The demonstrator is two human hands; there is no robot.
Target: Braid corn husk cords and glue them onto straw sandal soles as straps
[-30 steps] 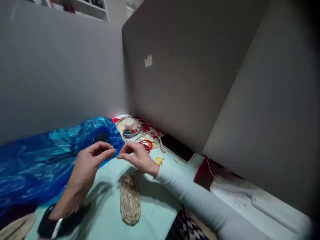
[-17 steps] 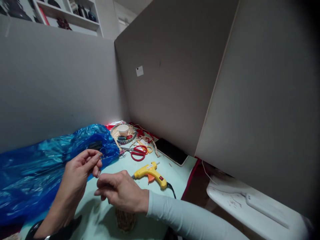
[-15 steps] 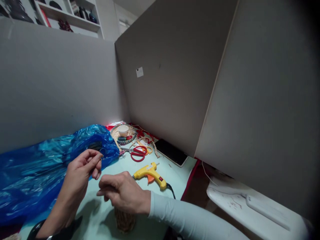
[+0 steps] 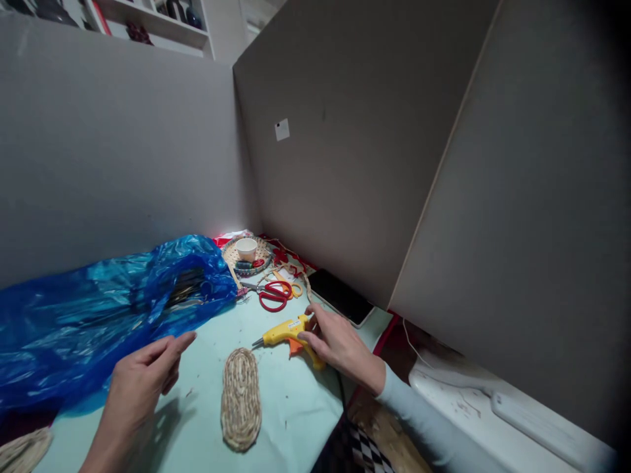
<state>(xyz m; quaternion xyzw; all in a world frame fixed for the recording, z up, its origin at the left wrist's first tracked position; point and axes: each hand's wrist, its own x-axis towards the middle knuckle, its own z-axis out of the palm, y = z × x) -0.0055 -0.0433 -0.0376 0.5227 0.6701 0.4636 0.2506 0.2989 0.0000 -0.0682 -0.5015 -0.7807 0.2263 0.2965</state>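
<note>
My left hand (image 4: 148,371) hovers over the pale green table cover, left of a woven straw oval (image 4: 241,401). Its thumb and index finger are pressed together and the other fingers curl in; anything between them is too small to make out. My right hand (image 4: 340,340) is at the handle end of a yellow glue gun (image 4: 280,332) with an orange trigger. Its thumb and fingers are apart around the gun's rear, partly hiding the handle. The gun lies on its side, nozzle pointing left, near the top of the oval.
A blue plastic bag (image 4: 113,315) holding dark strands spreads over the left side. Red-handled scissors (image 4: 275,297), a black-screened tablet (image 4: 340,297) and a woven tray (image 4: 231,253) with a white cup (image 4: 246,248) lie farther back. Grey panels (image 4: 355,157) stand behind the table.
My right hand has moved right, from above the straw oval to the glue gun, uncovering the oval. My left hand has come slightly lower and left. The glue gun has stayed in place.
</note>
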